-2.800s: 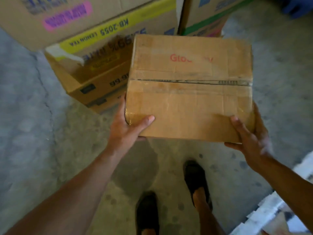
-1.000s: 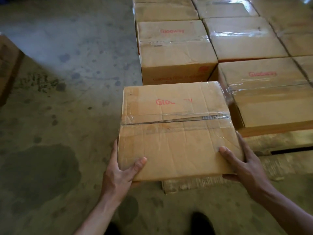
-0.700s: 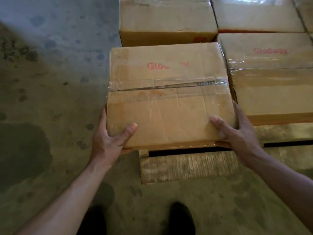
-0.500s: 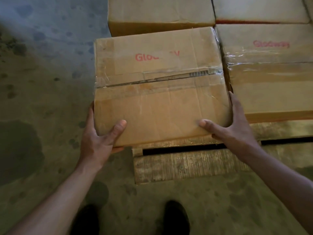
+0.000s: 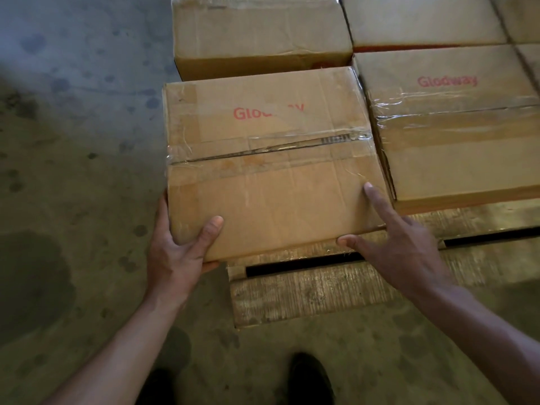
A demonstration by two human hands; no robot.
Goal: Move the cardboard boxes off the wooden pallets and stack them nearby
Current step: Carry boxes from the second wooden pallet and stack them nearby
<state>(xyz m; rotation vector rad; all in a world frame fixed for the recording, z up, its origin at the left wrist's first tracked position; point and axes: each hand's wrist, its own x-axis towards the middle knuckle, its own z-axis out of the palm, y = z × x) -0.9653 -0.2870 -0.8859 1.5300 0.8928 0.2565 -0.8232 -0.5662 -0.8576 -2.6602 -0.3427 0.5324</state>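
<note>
A taped cardboard box [image 5: 271, 159] with red "Glodway" print sits on the near left corner of a wooden pallet [image 5: 315, 290], overhanging its left end. My left hand [image 5: 178, 252] grips the box's near left corner, thumb on top and fingers underneath. My right hand [image 5: 400, 244] is spread, with straight fingers touching the box's near right corner. More boxes of the same kind fill the pallet: one to the right [image 5: 455, 127] and one behind [image 5: 257, 33].
Stained concrete floor [image 5: 76, 171] lies to the left and in front of the pallet. My two dark shoes [image 5: 309, 378] stand just before the pallet's edge. More boxes [image 5: 420, 19] continue toward the back right.
I carried the box from another stack of boxes over to this pallet and lowered it onto the corner. My right hand has let go of its grip and now has its fingers spread.
</note>
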